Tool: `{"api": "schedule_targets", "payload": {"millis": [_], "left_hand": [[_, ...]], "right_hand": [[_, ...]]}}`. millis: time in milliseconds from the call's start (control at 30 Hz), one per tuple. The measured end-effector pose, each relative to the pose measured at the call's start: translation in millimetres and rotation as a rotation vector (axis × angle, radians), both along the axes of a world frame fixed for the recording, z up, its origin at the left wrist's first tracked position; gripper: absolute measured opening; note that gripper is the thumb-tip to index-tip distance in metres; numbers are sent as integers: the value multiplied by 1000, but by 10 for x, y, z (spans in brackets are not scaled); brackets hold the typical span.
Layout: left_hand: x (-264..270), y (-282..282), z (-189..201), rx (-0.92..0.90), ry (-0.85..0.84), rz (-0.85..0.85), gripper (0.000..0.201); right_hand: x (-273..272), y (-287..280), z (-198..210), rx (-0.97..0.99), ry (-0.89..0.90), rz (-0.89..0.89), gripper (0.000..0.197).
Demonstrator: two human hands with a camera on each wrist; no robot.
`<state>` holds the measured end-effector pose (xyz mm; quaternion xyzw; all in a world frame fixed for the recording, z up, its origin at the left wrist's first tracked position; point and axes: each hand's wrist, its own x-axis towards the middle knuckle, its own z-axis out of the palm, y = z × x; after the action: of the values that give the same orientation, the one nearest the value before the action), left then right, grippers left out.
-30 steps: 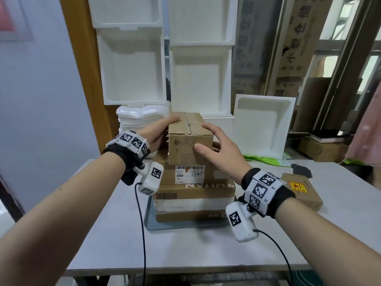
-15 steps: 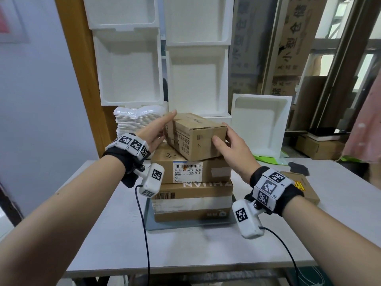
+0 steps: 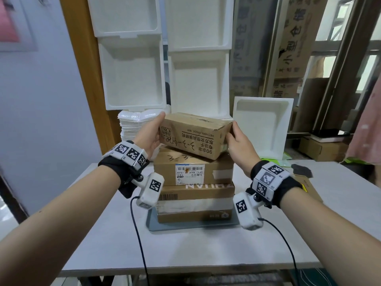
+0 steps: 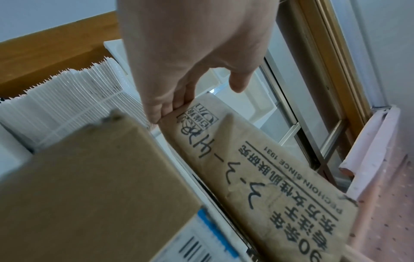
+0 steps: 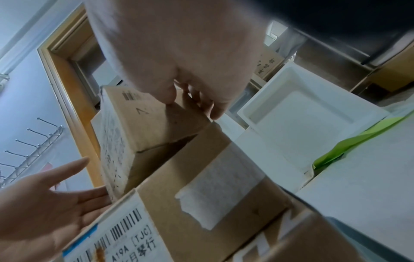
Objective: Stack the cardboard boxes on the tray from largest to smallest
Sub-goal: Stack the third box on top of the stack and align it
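Two cardboard boxes are stacked on the grey tray [image 3: 185, 226]: a wide bottom box [image 3: 195, 203] and a labelled middle box [image 3: 191, 172] [image 5: 201, 186]. A smaller printed top box [image 3: 195, 135] [image 4: 257, 168] [image 5: 134, 127] lies lengthwise on them, slightly tilted. My left hand [image 3: 156, 129] [image 4: 179, 70] presses its left end with straight fingers. My right hand [image 3: 232, 133] [image 5: 179, 62] pinches its right corner, thumb in front and fingers behind. A flat small box [image 3: 311, 193] lies on the table at the right, partly hidden by my right wrist.
White foam trays [image 3: 132, 71] are stacked against the back wall, with a pile of white foam sheets [image 3: 132, 129] behind the left hand. Another foam tray [image 3: 261, 129] leans at the back right. A black item [image 3: 301, 170] lies on the white table [image 3: 185, 250].
The top box has been turned from end-on to lengthwise across the stack. My hands have moved apart to its two ends.
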<state>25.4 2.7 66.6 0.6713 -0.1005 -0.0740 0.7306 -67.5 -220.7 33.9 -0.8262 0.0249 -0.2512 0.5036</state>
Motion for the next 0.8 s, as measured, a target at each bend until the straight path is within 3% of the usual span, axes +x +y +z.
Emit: {"api": "schedule_targets", "payload": {"millis": [133, 233, 433, 800], "left_hand": [[4, 118, -79, 43, 2, 55, 58], [15, 178, -74, 52, 3, 82, 67], [-61, 109, -23, 9, 32, -11, 78], [-244, 141, -13, -37, 30, -35, 70]], "right_hand": [[7, -5, -44, -57, 65, -62, 33], [-22, 19, -42, -92, 37, -124, 36], [-184, 158, 39, -97, -49, -182, 27], [-62, 255, 144, 183, 66, -26, 68]]}}
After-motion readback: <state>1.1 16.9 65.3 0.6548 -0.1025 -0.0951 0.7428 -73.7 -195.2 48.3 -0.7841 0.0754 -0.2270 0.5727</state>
